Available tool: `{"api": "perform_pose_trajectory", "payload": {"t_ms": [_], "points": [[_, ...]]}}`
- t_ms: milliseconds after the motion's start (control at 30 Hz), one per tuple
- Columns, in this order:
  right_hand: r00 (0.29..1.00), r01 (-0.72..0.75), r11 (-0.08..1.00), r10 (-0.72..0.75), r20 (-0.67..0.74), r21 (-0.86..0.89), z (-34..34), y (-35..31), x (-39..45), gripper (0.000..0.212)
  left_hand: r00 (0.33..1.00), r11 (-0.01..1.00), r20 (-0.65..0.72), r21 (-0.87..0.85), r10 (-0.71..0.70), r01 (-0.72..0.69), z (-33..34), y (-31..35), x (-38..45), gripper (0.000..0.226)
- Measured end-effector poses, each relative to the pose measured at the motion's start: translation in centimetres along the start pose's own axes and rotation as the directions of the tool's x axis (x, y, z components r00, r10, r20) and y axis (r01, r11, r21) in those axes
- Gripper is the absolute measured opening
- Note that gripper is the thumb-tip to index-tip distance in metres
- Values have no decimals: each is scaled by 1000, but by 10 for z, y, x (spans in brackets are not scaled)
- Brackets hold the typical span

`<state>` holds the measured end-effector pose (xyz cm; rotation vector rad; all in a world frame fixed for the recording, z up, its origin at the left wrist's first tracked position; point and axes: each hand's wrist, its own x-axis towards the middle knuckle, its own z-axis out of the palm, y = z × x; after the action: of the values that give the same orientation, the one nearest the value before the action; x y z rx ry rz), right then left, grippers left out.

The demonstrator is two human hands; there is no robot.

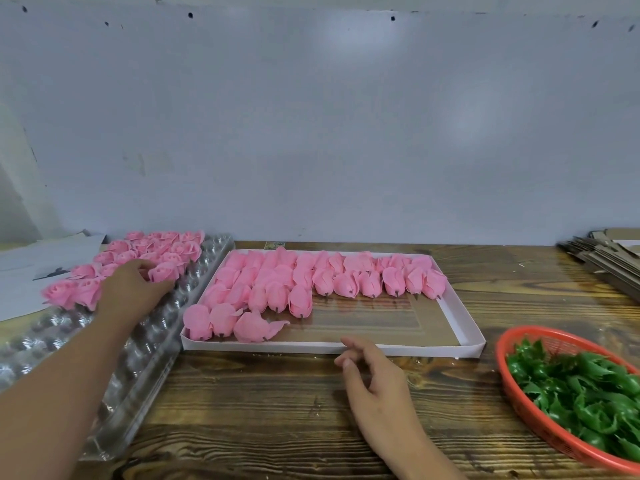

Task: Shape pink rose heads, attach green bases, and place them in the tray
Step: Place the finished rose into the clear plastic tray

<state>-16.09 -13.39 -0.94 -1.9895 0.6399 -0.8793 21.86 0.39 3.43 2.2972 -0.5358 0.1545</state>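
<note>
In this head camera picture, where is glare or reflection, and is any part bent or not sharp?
Head view: soft bright patches of light lie on the wall; the clear plastic tray glints, and the white box floor shows a faint sheen. The wide lens bows the wooden table edge. The left hand on a rose and the right hand look slightly soft.

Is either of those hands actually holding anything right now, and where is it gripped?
The left hand curls its fingers around the side of a finished pink rose head in the clear plastic tray. The right hand holds nothing, fingers relaxed over the table.
</note>
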Motion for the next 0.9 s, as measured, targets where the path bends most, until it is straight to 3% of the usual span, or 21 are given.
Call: {"api": "perform_pose_trajectory", "payload": {"t_ms": [233, 567, 767, 833, 900], "points": [[1000, -14, 1000, 14, -1, 10, -1, -2, 0, 42, 1000, 1000, -16, -15, -11, 11, -5, 2, -3, 37], [999, -27, 999, 27, 19, 20, -1, -3, -1, 42, 999, 999, -18, -27, 34, -35, -9, 4, -22, 47], [999, -33, 999, 32, 20, 35, 0, -1, -1, 38, 985, 991, -161, -106, 59, -76, -12, 30, -55, 26], [999, -42, 998, 41, 16, 53, 0, 0, 0, 39, 983, 972, -156, -195, 100, -130, -9, 49, -72, 7], [999, -52, 996, 51, 11, 71, 1, 1, 0, 38, 982, 949, -123, -265, 144, -172, -3, 69, -91, 8]]}}
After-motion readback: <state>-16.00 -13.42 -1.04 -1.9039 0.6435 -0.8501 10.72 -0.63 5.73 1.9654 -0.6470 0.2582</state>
